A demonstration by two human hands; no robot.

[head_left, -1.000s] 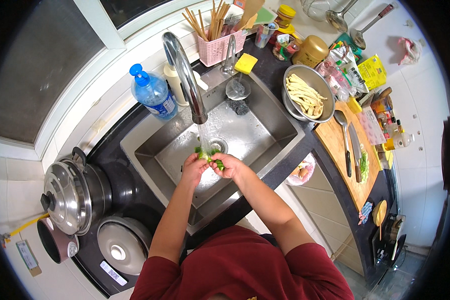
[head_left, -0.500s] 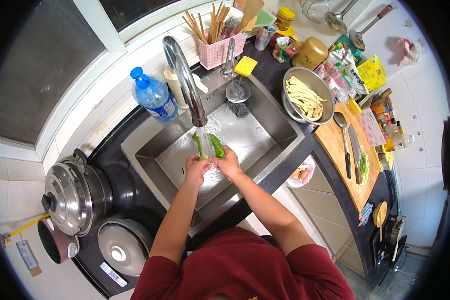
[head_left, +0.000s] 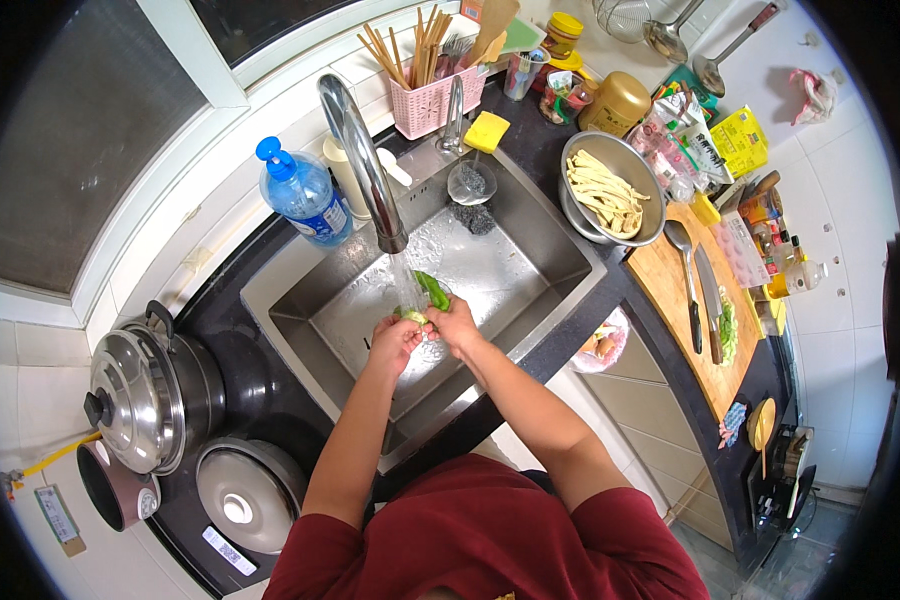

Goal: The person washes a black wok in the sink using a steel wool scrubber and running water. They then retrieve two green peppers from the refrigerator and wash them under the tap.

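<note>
Over the steel sink (head_left: 515, 275), both hands are closed on a split green pepper (head_left: 431, 289). My right hand (head_left: 454, 325) grips the long green piece, whose tip points up and away from me. Fingers of my left hand (head_left: 394, 340) pinch the paler part (head_left: 411, 315), close beside the right fingertips. From the curved faucet (head_left: 355, 150) water runs down onto the pepper and the left fingers. Whether the two parts are still joined is hidden by the fingers and water.
A blue soap bottle (head_left: 308, 195) stands left of the faucet. Right of the sink are a metal bowl (head_left: 573, 208) of pale yellow strips and a cutting board (head_left: 670, 290) with a ladle and knife. Lidded pots (head_left: 135, 405) sit at the left.
The left piece of pepper, earlier pointing up beside the stream, is now lower and mostly hidden in my left fingers. The right piece stays up in my right hand.
</note>
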